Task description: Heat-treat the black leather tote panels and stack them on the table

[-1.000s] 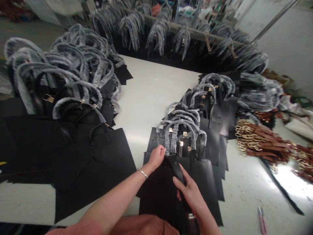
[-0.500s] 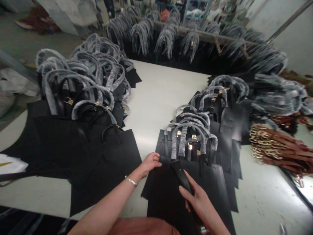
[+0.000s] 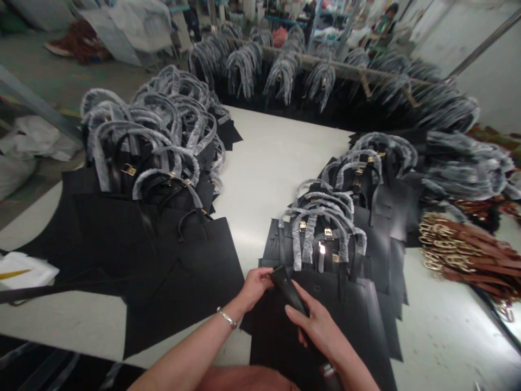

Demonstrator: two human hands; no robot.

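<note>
My right hand point(image 3: 311, 320) is wrapped round a long black tool point(image 3: 288, 290) whose wide end points away from me. At that wide end is my left hand point(image 3: 257, 287), with thumb and fingers pinched together; what they hold, if anything, is too small to make out. Both hands are over a black leather panel point(image 3: 317, 304) on the right-hand stack. Just beyond them, plastic-wrapped handles point(image 3: 309, 250) and gold buckles point(image 3: 328, 233) lie on the stacked panels.
On the left of the white table point(image 3: 268, 146) is another pile of black panels point(image 3: 106, 233) with wrapped handles. Brown straps point(image 3: 480, 244) with gold clasps lie at the right. A rack point(image 3: 285, 76) of wrapped handles stands behind. A person point(image 3: 385, 21) is far back.
My left hand's fingers have closed and now meet the tool's wide end. My right hand and the tool have moved a little left. The whole view has shifted slightly.
</note>
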